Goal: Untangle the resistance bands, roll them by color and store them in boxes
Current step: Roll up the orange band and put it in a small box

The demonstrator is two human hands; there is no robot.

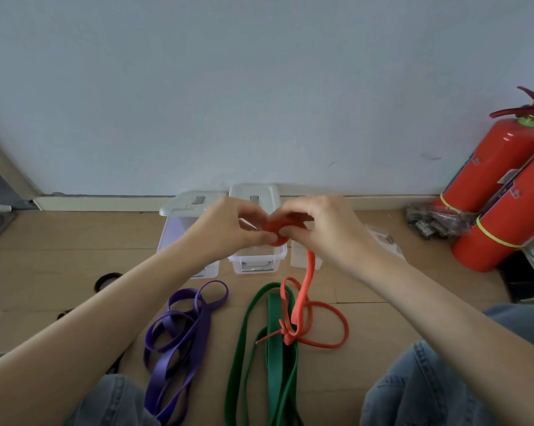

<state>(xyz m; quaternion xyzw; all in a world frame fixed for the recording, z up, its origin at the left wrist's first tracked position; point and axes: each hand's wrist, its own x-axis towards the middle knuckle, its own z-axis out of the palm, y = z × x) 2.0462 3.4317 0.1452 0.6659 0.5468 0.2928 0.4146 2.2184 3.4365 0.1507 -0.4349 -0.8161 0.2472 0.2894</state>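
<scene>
Item 1: red band (305, 290). Thin, soft, rubbery strip; light, limp, likely stretchy and somewhat grippy. Its upper end is started as a small coil between both hands, held in the air in front of the boxes; the tail hangs to the floor, where it loops and appears knotted across the green band, though the crossing is too small to read surely.

Left hand (228, 229): fingers curled, pinching the coil's near edge. Right hand (327, 226): fingers curled over the coil from above.

Item 2: green band (274, 342). Wider, flat, lies loose on the floor between the knees.

Item 3: purple band (182, 333). Flat, loosely looped, on the floor to the left, apart from the others.

Item 4: 2 clear boxes (253, 265), lids closed, near the wall.

Handling note: best held by pinching the flat faces close to the roll; slack will spring open if released.
</scene>
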